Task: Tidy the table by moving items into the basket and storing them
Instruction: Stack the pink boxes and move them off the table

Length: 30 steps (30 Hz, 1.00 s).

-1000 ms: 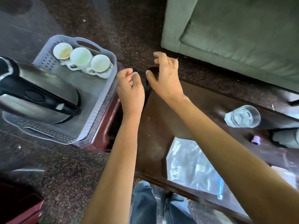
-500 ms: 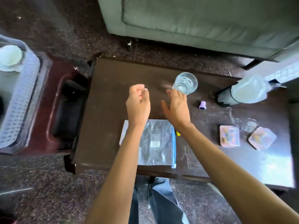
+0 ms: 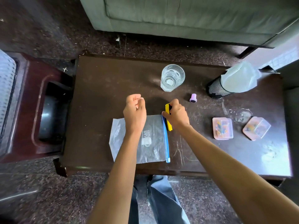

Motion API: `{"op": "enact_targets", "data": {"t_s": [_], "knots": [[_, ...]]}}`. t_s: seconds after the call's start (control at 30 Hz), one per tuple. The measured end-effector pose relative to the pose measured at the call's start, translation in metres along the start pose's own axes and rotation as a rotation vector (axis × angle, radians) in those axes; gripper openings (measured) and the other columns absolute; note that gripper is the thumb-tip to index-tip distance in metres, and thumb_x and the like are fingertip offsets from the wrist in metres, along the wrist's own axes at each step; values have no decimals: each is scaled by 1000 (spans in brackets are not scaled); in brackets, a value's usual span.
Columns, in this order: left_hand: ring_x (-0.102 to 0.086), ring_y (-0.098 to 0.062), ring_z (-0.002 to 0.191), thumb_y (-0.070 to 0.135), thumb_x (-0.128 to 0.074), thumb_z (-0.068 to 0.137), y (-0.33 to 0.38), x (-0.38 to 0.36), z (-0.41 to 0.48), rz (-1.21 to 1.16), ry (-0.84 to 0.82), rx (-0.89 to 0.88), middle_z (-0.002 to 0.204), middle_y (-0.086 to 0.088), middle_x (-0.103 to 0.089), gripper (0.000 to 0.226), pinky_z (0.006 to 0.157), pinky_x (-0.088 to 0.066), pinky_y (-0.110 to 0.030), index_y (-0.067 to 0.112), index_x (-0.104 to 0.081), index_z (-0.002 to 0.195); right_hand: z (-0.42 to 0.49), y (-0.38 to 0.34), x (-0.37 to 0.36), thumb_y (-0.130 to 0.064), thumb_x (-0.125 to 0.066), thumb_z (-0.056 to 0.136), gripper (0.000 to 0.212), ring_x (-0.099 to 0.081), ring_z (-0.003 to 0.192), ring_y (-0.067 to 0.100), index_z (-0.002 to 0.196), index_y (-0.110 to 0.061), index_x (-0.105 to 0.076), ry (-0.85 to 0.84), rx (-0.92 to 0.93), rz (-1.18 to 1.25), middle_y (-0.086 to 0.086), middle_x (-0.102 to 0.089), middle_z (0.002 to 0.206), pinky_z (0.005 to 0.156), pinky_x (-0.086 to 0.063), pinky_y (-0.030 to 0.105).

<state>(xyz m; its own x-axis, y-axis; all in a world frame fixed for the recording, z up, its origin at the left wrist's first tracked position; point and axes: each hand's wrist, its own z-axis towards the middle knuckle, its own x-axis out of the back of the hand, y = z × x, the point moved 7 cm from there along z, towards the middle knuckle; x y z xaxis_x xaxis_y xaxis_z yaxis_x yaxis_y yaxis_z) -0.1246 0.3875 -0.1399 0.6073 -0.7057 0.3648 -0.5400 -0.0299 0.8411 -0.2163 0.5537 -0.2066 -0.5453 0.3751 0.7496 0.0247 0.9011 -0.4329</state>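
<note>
A clear zip bag (image 3: 150, 143) with a blue seal lies flat near the front edge of the dark wooden table (image 3: 103, 97). Right beside its seal lies a yellow and black tool (image 3: 168, 125), and my right hand (image 3: 177, 114) is closed around the tool's upper end. My left hand (image 3: 135, 112) hovers over the bag's top left corner with its fingers curled and nothing in them. The grey plastic basket (image 3: 6, 88) shows only as a sliver at the left edge, on a reddish side table (image 3: 30, 110).
On the table also stand a glass of water (image 3: 172, 77), a small purple cap (image 3: 192, 98), a black mesh holder (image 3: 217, 88) with a plastic bag in it, and two pink lidded boxes (image 3: 223, 128) (image 3: 256, 128). A green sofa (image 3: 194, 16) lies beyond.
My view swung right from the basket to the table. Both hands came back from the table's left end to the zip bag, and my right hand closed on the yellow tool.
</note>
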Motion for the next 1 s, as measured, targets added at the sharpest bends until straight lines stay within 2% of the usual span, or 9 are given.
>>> {"op": "enact_targets", "data": {"t_s": [0.13, 0.23, 0.37, 0.47, 0.57, 0.67, 0.8, 0.93, 1.0], "knots": [[-61, -12, 105, 19, -48, 95, -3, 17, 8, -39, 23, 19, 114, 2, -64, 23, 87, -46, -21, 15, -57, 115, -1, -14, 6, -19, -57, 88, 26, -49, 80, 32, 107, -9, -43, 14, -21, -100, 15, -59, 108, 67, -39, 36], [-61, -15, 106, 19, -49, 94, -2, 40, 19, -68, 63, 30, 115, 0, -65, 23, 92, -49, -28, 15, -57, 115, -11, -50, 14, -24, -57, 87, 30, -54, 83, 35, 110, -10, -43, 86, 109, -183, 12, -61, 108, 65, -34, 35], [-62, -18, 107, 17, -49, 93, 1, 82, 37, -134, 123, 42, 115, -3, -65, 23, 94, -51, -36, 15, -57, 114, -23, -120, 23, -21, -57, 84, 32, -58, 86, 34, 113, -14, -47, 173, 289, -105, 8, -62, 100, 65, -33, 32], [-62, -18, 106, 18, -50, 93, 6, 124, 52, -167, 198, 41, 115, -3, -66, 22, 94, -52, -37, 15, -57, 114, -26, -184, 28, -17, -61, 84, 26, -56, 75, 25, 108, -13, -53, 181, 399, 89, 1, -57, 80, 66, -42, 32], [-62, -20, 106, 19, -50, 93, 7, 178, 68, -228, 280, 46, 114, -4, -65, 18, 96, -50, -42, 17, -56, 110, -24, -249, 21, -17, -65, 85, 17, -56, 63, 17, 101, -17, -58, 132, 426, 352, -4, -56, 71, 67, -46, 28], [-62, -23, 106, 17, -49, 92, 10, 234, 82, -280, 391, 26, 111, -6, -65, 15, 96, -50, -45, 19, -54, 106, -18, -312, 5, -16, -60, 90, 7, -61, 58, 15, 97, -19, -60, 67, 434, 515, 2, -63, 71, 68, -56, 35], [-63, -29, 105, 9, -46, 94, 14, 304, 98, -354, 555, 7, 101, -6, -64, 14, 97, -49, -47, 15, -53, 104, -11, -401, -26, -9, -53, 94, 10, -61, 55, 4, 95, -16, -61, -32, 466, 705, -2, -61, 72, 62, -58, 27], [-58, -30, 107, 1, -43, 93, 19, 365, 109, -321, 764, -42, 116, -21, -60, 24, 92, -45, -32, -3, -52, 115, -17, -497, -67, -7, -58, 90, 14, -64, 65, 14, 85, -20, -61, -185, 574, 731, 0, -63, 71, 74, -59, 38], [-53, -35, 110, -3, -43, 92, 19, 381, 116, -341, 820, -45, 122, -28, -51, 28, 97, -42, -35, -10, -46, 119, -22, -541, -86, -6, -60, 85, 17, -65, 67, 18, 81, -22, -62, -216, 654, 653, 0, -64, 68, 81, -57, 48]]}}
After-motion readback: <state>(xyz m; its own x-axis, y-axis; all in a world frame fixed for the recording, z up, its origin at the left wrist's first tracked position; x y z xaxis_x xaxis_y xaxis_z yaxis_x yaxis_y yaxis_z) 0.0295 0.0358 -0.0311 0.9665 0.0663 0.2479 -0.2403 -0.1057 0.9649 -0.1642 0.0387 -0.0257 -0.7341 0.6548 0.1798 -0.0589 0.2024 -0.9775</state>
